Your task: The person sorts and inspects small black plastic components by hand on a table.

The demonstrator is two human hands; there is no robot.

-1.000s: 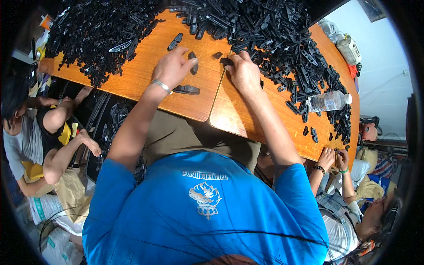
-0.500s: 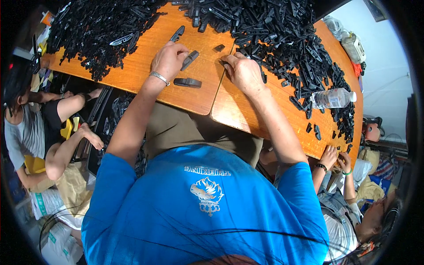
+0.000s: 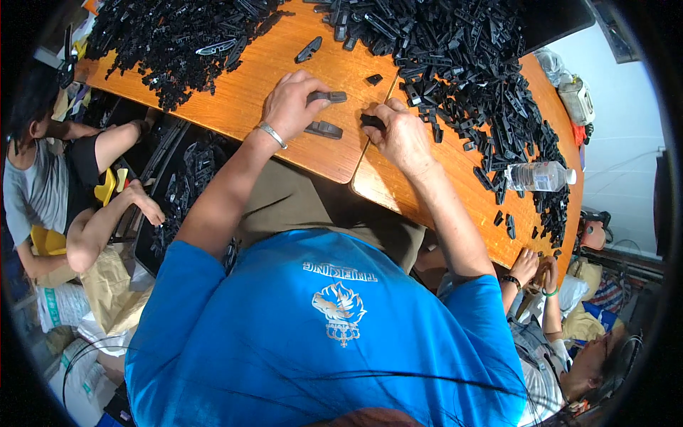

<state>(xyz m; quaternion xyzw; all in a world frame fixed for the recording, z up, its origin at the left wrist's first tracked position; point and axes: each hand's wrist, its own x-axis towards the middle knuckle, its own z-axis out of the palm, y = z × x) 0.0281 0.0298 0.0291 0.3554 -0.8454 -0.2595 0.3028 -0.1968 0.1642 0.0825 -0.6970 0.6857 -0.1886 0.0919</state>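
Head view: blue T-shirt [image 3: 284, 356] w/ silver lettering [image 3: 340, 272]. Glossy orange-brown wooden bench [image 3: 345, 158]; white wall [image 3: 619, 107] far R. Over bench, L hand [image 3: 290, 105] grips black oblong plastic piece [image 3: 331, 97]; R hand [image 3: 403, 139] pinches short blk piece [image 3: 371, 122].

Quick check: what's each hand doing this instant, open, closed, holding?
Left hand: closed on one end of a long black part.
Right hand: closed, holding a dark piece.
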